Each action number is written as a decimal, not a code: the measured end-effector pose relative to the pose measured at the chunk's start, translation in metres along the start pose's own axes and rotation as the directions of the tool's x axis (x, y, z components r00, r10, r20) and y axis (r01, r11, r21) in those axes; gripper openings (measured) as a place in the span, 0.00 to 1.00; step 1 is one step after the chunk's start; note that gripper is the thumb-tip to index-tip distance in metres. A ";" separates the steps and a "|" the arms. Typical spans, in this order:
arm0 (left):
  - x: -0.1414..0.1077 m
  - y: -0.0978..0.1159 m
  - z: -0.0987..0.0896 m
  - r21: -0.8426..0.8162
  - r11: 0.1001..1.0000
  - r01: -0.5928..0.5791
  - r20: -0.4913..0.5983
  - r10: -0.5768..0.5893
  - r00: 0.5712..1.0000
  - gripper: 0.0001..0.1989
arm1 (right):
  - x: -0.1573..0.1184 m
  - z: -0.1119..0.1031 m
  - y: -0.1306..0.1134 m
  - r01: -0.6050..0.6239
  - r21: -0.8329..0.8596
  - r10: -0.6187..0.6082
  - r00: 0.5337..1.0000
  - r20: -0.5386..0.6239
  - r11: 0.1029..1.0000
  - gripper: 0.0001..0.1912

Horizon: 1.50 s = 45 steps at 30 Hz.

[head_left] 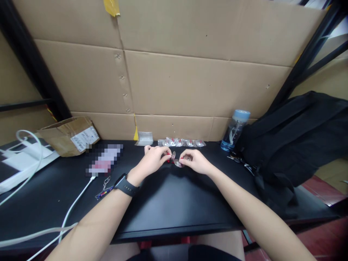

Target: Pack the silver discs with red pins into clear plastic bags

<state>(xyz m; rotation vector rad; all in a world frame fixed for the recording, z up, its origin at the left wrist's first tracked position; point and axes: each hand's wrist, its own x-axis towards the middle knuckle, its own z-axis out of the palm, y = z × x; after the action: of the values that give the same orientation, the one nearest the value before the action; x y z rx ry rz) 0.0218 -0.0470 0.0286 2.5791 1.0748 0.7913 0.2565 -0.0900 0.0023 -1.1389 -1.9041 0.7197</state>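
Over the middle of the black table, my left hand (157, 156) is closed in a pinch on a small shiny round disc (173, 156), held on edge. My right hand (196, 161) pinches a second shiny disc (177, 163), tilted flatter and close beside the first. Whether the two discs touch or belong to one piece, I cannot tell. Small red bits show at the fingertips of both hands. Behind the hands lies a row of clear packets (179, 143) with round silvery pieces and red centres. Left of that row is a stack of clear plastic bags (145, 138).
A cardboard wall (174, 83) closes off the back. On the left are an opened brown package (67, 136), a pixelated phone-like object (106, 159), a white cable (74, 203) and a keychain (105, 188). A water bottle (233, 132) and black backpack (296, 141) stand right.
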 end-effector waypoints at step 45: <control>0.002 0.005 0.019 -0.191 0.980 0.047 0.094 -0.029 0.995 0.11 | -0.002 0.003 -0.009 -0.098 0.362 0.097 0.995 0.020 0.927 0.27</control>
<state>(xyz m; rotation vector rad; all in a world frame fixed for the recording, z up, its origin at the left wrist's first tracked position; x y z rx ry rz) 0.0364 -0.0498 0.0162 2.4007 0.9664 0.7230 0.2504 -0.0959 0.0068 -0.9993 -1.6350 1.0780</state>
